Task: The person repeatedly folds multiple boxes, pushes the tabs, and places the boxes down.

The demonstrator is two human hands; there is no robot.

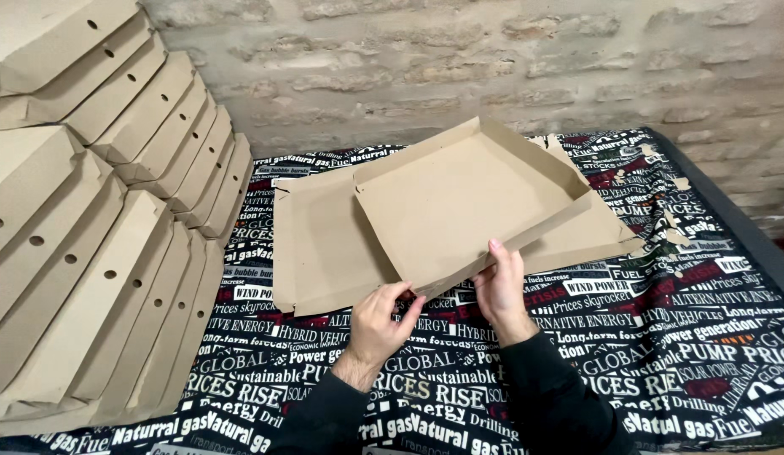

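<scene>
A brick wall (pixel 493 59) is seen at the back. A table is covered by a black cloth (pixel 679 337) with many printed words on it. On the left side, many folded brown boxes (pixel 97 244) are stacked in leaning rows. In the middle of the cloth, a flat brown cardboard sheet (pixel 320 253) is laid out. On top of it, a half-folded cardboard box (pixel 464 202) is held tilted, with its walls already turned up. The near edge of this box is gripped by both hands. The left hand (pixel 379 324) is closed on the edge near the front corner. The right hand (pixel 502 291) is pinched on the front wall just beside it. The hands are kept close together but not touching. Small cardboard scraps (pixel 674 236) are scattered on the cloth at the right.
</scene>
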